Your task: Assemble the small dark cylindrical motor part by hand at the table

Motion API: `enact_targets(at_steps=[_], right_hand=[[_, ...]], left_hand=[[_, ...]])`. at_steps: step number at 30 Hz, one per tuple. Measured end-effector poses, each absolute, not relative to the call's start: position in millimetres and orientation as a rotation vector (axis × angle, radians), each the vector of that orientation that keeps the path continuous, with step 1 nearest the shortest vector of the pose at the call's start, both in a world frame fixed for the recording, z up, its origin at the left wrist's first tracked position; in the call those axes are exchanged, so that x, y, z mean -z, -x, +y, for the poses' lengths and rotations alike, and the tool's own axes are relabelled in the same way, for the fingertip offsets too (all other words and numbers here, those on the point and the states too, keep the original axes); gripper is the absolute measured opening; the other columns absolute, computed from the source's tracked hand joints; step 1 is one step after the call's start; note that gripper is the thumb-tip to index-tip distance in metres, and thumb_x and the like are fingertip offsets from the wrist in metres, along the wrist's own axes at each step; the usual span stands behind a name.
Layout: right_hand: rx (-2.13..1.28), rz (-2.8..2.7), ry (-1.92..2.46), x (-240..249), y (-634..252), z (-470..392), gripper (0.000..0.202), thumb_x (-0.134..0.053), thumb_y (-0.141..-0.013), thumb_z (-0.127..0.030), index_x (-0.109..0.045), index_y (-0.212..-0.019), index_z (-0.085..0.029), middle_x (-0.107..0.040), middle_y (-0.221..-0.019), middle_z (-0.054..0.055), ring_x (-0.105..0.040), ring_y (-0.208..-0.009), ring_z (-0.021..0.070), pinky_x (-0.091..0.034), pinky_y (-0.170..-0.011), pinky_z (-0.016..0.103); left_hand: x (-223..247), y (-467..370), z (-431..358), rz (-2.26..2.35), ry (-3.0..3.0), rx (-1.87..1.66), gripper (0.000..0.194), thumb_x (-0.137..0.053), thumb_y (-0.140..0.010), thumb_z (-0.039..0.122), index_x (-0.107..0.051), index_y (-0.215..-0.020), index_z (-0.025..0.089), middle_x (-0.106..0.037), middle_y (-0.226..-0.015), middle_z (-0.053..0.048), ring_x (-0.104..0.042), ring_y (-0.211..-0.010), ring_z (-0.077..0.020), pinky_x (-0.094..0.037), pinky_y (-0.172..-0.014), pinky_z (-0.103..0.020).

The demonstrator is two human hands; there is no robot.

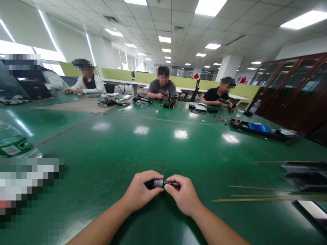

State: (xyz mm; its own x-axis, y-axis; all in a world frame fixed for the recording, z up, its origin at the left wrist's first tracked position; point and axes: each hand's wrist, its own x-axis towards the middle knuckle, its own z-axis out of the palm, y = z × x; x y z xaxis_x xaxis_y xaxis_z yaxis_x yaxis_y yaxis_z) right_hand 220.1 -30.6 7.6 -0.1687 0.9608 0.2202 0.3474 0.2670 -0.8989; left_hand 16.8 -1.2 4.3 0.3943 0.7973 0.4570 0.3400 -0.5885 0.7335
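Just above the green table (158, 149), both hands meet on a small cylindrical metal part (158, 183). It has a dark rear end, a silver-grey collar and a thinner ringed shaft pointing right. My left hand (141, 189) wraps around the thicker end, thumb and forefinger on the collar. With thumb and fingers, my right hand (182, 194) pinches the thin shaft. The part lies roughly level, and its ends are partly hidden by my fingers, so its exact kind is unclear.
Thin yellowish rods (255, 196), black plastic pieces (306, 177) and a phone-like slab (313, 212) lie at right. A clear bottle (17, 144) is at left. Beyond, several people sit across the table among tools, and a long black tray (265, 131) holds parts.
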Motion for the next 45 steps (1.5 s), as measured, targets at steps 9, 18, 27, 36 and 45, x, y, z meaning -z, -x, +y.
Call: enact_targets(at_steps=[9, 18, 27, 36, 45], right_hand=[[-0.915, -1.679, 1.219, -6.1, -221.5, -30.4, 0.009, -0.065, -0.084, -0.021, -0.073, -0.087, -0.018, -0.067, -0.077, 0.001, -0.057, -0.067, 0.0144, -0.041, -0.061, 0.023], [-0.895, -1.682, 1.233, -4.9, -221.6, -29.9, 0.01, -0.065, -0.084, -0.022, -0.073, -0.087, -0.018, -0.067, -0.076, 0.001, -0.057, -0.066, 0.0147, -0.041, -0.06, 0.024], [-0.905, -1.683, 1.219, -5.2, -222.6, -30.5, 0.01, -0.065, -0.084, -0.021, -0.074, -0.088, -0.018, -0.068, -0.077, 0.001, -0.058, -0.067, 0.0147, -0.042, -0.061, 0.024], [-0.92, -1.672, 1.233, -3.7, -223.1, -29.9, 0.01, -0.065, -0.085, -0.022, -0.073, -0.089, -0.018, -0.066, -0.075, 0.001, -0.057, -0.064, 0.014, -0.041, -0.059, 0.023], [-0.902, -1.682, 1.216, -4.6, -223.2, -29.9, 0.009, -0.065, -0.084, -0.02, -0.073, -0.087, -0.018, -0.066, -0.076, 0.0, -0.056, -0.066, 0.0135, -0.04, -0.061, 0.022]], left_hand=[[-4.7, -16.3, -1.0, 0.987, -2.112, -1.12, 0.028, -0.079, -0.074, 0.021, -0.073, -0.101, 0.024, -0.074, -0.1, -0.005, -0.069, -0.093, -0.0218, -0.055, -0.086, -0.033], [-3.4, -16.5, 0.1, 0.984, -2.116, -1.118, 0.027, -0.078, -0.075, 0.022, -0.073, -0.102, 0.024, -0.074, -0.1, -0.005, -0.069, -0.093, -0.0221, -0.055, -0.087, -0.034], [-4.3, -16.8, -0.2, 0.995, -2.108, -1.107, 0.028, -0.079, -0.074, 0.021, -0.073, -0.101, 0.025, -0.074, -0.1, -0.004, -0.069, -0.093, -0.0214, -0.054, -0.087, -0.033], [-4.6, -15.3, 0.1, 1.003, -2.102, -1.108, 0.029, -0.08, -0.074, 0.021, -0.073, -0.102, 0.025, -0.074, -0.1, -0.003, -0.069, -0.093, -0.0206, -0.053, -0.088, -0.032], [-2.4, -15.9, 1.3, 0.992, -2.111, -1.104, 0.029, -0.08, -0.074, 0.02, -0.073, -0.102, 0.026, -0.073, -0.101, -0.002, -0.068, -0.095, -0.0195, -0.052, -0.089, -0.031]])
